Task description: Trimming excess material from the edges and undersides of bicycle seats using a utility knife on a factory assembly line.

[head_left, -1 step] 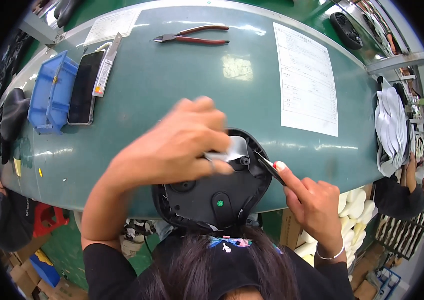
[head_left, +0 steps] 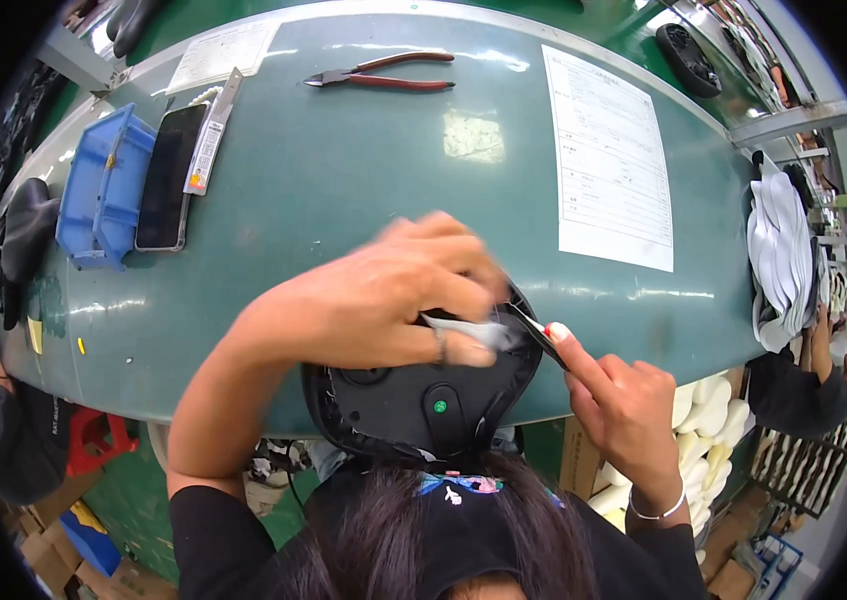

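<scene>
A black bicycle saddle [head_left: 399, 405] lies with its hollow underside up at the near table edge, against my body. My left hand [head_left: 384, 295] is over its far part, blurred by motion. Between the thumb and fingers it grips a greyish-white cloth-like piece [head_left: 474, 330], whose exact kind is blurred. At the saddle's right rim, my right hand [head_left: 624, 405] holds a slim dark pointed tool [head_left: 541, 340], its tip at the rim. The thumb and index finger press close together on it. A round green sticker [head_left: 441, 407] marks the saddle's underside.
Red-handled cutting pliers [head_left: 384, 74] lie at the far side of the green table [head_left: 344, 170]. Left are a blue bin [head_left: 104, 190], a phone [head_left: 162, 180] and a utility knife [head_left: 209, 140]. A printed sheet [head_left: 609, 160] lies right. Co-workers' arms show at both sides.
My left hand has moved to the right across the saddle with the greyish-white piece, toward the tool. My right hand has hardly moved.
</scene>
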`<state>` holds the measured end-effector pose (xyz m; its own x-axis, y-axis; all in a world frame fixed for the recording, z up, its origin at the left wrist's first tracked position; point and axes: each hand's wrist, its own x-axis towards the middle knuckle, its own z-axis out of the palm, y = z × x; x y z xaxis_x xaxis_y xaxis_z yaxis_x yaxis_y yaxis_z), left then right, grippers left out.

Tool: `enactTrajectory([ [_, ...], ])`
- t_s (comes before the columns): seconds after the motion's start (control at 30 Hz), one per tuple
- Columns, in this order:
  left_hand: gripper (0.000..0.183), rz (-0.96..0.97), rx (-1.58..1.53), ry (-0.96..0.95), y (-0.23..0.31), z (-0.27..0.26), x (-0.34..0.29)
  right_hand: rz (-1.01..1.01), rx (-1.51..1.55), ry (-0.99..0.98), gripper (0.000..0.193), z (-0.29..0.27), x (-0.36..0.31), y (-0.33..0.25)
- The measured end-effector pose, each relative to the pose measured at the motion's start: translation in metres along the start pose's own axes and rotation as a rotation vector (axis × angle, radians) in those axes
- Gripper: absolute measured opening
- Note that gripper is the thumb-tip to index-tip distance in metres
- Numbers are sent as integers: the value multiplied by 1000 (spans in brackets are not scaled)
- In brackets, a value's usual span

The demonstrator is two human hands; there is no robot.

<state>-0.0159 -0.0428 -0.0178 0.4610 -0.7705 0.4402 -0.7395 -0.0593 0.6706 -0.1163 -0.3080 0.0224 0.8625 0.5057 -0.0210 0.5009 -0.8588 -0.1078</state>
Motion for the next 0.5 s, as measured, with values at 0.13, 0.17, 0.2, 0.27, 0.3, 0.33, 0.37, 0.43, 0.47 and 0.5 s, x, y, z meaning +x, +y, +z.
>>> enactTrajectory([
  [0.13,23,-685,-713,166,17,-10,20,43,-28,11,62,8,-14,-8],
  [0.17,26,-628,-778,423,21,-6,23,45,-28,14,62,7,-19,-12],
  [0.2,31,-567,-836,678,24,-3,23,99,32,-11,61,7,-25,-18],
  [0.27,29,-175,-1167,921,7,-16,8,155,95,-36,60,10,-31,-25],
  [0.3,29,-76,-1270,955,2,-11,12,242,181,-40,59,7,-38,-23],
  [0.33,30,5,-1314,1001,8,-20,6,288,306,-28,58,7,-39,-26],
  [0.37,28,63,-1255,1213,10,-34,-9,329,406,-21,54,9,-39,-28],
  [0.43,20,224,-953,1698,17,-67,-43,325,519,4,53,9,-37,-36],
  [0.47,20,229,-932,1697,23,-64,-50,334,618,21,52,8,-37,-40],
  [0.5,18,-188,-542,1497,26,-48,-37,294,704,19,52,14,-37,-33],
])
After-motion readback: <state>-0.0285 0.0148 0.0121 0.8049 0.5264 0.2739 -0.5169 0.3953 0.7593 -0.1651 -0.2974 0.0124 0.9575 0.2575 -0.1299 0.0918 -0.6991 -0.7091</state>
